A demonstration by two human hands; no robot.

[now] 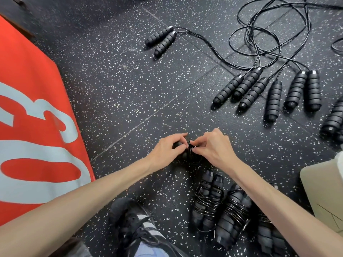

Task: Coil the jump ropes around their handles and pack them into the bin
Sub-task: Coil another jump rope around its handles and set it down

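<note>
My left hand (168, 146) grips the black foam handles of a jump rope (191, 153) low over the floor. My right hand (213, 145) pinches the thin black cord wound round those handles. Close to me lie three coiled bundles (209, 201), (232, 214), (267, 234), cord wrapped round paired handles. Several uncoiled ropes lie further off: one handle pair (161, 40) at the back, more handles (241, 88), (297, 89) to the right, with loose cords (259, 30) tangled behind them. A pale container corner (323, 191) shows at the right edge; whether it is the bin I cannot tell.
A red block with pale lettering (33, 127) fills the left side. My dark shoe (137, 225) is at the bottom centre. More handles (332, 119) sit at the right edge. The floor is black speckled rubber (120, 89).
</note>
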